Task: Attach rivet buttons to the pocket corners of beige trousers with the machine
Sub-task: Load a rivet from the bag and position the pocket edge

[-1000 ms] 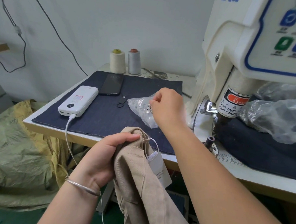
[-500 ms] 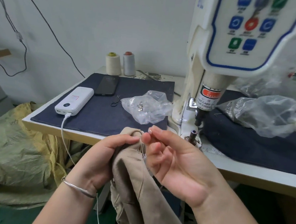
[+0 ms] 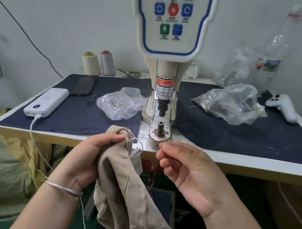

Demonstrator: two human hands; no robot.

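My left hand [image 3: 90,156] grips a bunched corner of the beige trousers [image 3: 124,184] just in front of the table edge; a white tag and thread loop hang from the cloth. My right hand [image 3: 187,174] is palm-up beside it, thumb and forefinger tips pinched together on a tiny rivet button that is mostly hidden between them. The fingertips sit just below the lower die post [image 3: 160,128] of the white rivet machine [image 3: 167,70]. A clear bag of rivet buttons [image 3: 122,103] lies left of the machine.
A dark blue cloth [image 3: 75,116] covers the table. On it lie a white power bank [image 3: 47,101] with its cable, a black phone [image 3: 84,85] and large plastic bags [image 3: 231,104]. Two thread cones [image 3: 90,63] stand at the back. A green sack [image 3: 3,166] lies at left.
My right hand left the rivet bag, came back to the trousers, then moved right to below the machine's die post with its fingertips pinched. The view has turned to face the machine.
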